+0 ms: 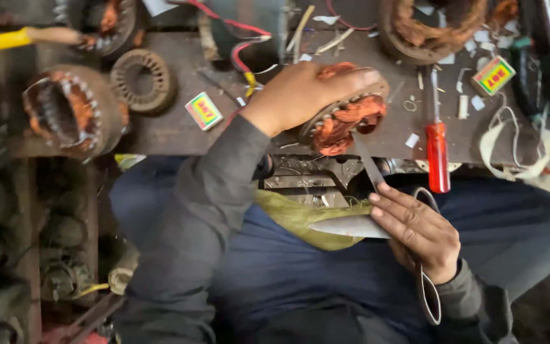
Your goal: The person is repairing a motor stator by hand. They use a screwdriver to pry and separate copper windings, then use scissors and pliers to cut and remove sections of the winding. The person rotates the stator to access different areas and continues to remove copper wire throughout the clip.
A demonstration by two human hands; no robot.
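Left hand (307,92) covers the upper face of the copper-wound round motor stator (345,118); slots there not visible. Large steel scissors (377,210): pivot hidden under right hand (418,232) fingers. Second wound stator (431,25) cut off by top edge. Yellow-handled tool (7,39) cut off at left edge. Dark shelf items (7,255) at lower left too blurred to identify.

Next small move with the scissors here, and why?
Probably bring the open scissors up so one blade tip slips under the copper winding bulging from the stator. The left hand grips the stator at the bench edge; the right hand holds the scissors below it, blades spread, upper tip just short of the wire.
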